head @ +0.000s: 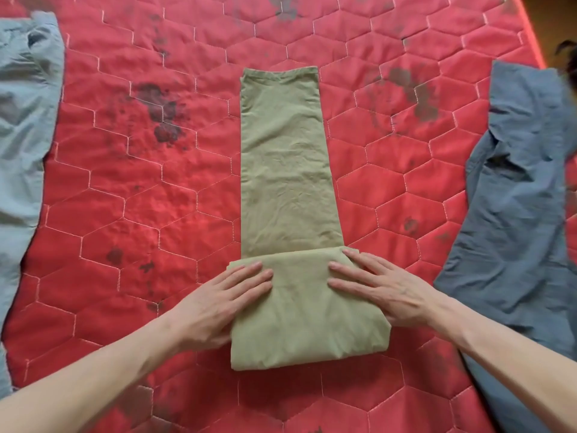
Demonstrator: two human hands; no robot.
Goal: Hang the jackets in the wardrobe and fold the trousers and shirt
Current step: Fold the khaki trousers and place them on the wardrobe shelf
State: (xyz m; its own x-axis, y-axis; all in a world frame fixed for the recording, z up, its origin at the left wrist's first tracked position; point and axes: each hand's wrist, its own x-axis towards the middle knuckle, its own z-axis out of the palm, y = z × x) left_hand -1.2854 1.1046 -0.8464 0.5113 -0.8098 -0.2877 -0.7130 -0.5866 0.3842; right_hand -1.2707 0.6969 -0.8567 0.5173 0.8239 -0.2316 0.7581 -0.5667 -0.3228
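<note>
The trousers point(288, 170) are being laid lengthwise down the middle of the mattress point(140, 198), the legs stretched toward the far edge — the near end is doubled back on itself into a thicker fold. That fold is being pressed flat from both sides: the left hand point(215, 304) is resting on its left edge, the right hand point(384, 289) on its right edge, fingers straight and pointing inward. One garment point(22, 135) is lying along the left edge of the mattress, another garment point(518, 198) along the right edge — both well apart from the trousers.
</note>
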